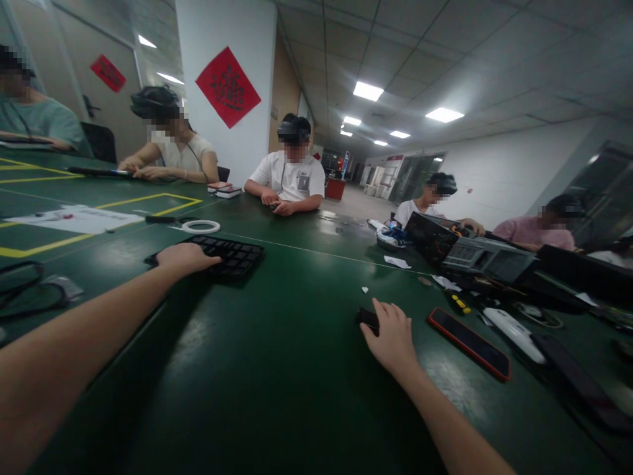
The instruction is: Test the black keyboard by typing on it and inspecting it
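Black tray [242,256]: lay on the green table [291,343], left hand [179,258] over 1 end, thumb extended, other fingers hidden, grip unclear.
Small dark object [368,319]: lay against the right hand [393,336], fingers loosely curved, hold unclear.
Hands: low; lifting seemed to call for firmer grips.

Both hands [287,297] on the green table [277,369] — red-edged phone [469,343] near the right.

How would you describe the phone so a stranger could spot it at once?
On the big green table, find the right hand, fingers on a small black object. Just to that hand's right, a phone lies flat at a slant, screen up. Its orange-red edge sets it apart from the long white object and the dark slab farther right.
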{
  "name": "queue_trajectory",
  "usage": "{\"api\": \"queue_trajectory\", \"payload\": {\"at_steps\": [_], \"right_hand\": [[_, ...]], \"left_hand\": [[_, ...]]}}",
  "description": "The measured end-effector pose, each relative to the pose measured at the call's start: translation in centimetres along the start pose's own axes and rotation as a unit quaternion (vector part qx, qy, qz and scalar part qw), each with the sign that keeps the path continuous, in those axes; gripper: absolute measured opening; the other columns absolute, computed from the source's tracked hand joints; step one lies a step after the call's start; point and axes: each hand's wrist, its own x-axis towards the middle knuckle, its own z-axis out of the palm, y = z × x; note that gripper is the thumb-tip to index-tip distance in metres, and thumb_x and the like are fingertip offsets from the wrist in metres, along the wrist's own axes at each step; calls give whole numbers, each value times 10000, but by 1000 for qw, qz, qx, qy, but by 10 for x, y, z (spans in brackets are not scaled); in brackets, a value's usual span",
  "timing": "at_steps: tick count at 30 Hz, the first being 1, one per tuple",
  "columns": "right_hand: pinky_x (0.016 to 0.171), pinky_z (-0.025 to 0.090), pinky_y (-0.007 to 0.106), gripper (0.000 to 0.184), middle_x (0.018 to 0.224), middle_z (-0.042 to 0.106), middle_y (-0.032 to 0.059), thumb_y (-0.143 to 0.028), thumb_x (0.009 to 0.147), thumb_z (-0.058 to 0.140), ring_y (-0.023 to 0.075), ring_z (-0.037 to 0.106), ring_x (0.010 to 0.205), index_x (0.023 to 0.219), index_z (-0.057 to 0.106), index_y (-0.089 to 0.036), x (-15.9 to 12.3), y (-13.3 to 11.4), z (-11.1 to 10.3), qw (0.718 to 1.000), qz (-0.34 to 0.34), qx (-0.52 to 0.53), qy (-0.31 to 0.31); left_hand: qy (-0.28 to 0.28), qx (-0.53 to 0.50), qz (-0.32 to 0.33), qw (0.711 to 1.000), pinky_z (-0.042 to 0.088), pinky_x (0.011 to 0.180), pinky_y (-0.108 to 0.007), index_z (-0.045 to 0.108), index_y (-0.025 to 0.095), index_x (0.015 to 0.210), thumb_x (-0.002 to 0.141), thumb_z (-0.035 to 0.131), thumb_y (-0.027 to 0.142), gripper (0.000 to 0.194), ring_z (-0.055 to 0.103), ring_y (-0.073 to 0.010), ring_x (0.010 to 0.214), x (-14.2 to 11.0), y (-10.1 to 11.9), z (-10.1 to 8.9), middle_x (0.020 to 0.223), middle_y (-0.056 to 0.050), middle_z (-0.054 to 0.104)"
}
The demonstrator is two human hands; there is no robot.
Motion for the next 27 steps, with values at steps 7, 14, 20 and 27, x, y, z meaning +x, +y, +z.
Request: {"api": "queue_trajectory", "payload": {"at_steps": [7,14,20,27], "right_hand": [[925,330,451,468,1129,536,106,-332,739,466,286,394,1082,1160,482,-127,2,-3,1,995,14,93,-30],[950,355,390,407,1138,518,57,-310,717,532,201,451,1078,1110,489,-215,-17,-33,-5,928,-55,366,-37],[863,435,381,389,1092,551,62,-302,722,504,202,516,1009,1102,465,-229,-28,-40,1,897,-113,426,14],[832,422,325,194,916,600,25,-201,684,531,190,510,962,856,613,-235,-23,-41,-14,917,-179,356,-17]], "left_hand": [[-17,186,-4,982,414,723,-399,549,67,798,636,410,683,652,520,-340,914,-18,32,18,972,-191,568],[-27,-81,250,964,424,721,-307,505,115,1001,679,483,571,559,529,-222,866,-121,108,79,963,-110,551],[-111,-232,317,913,427,745,-333,466,134,1009,652,576,495,520,511,-210,861,-171,123,108,950,-90,527],[-166,-249,319,899,421,745,-350,429,144,1063,599,636,468,602,504,-224,885,-170,111,110,997,-100,510]]}}
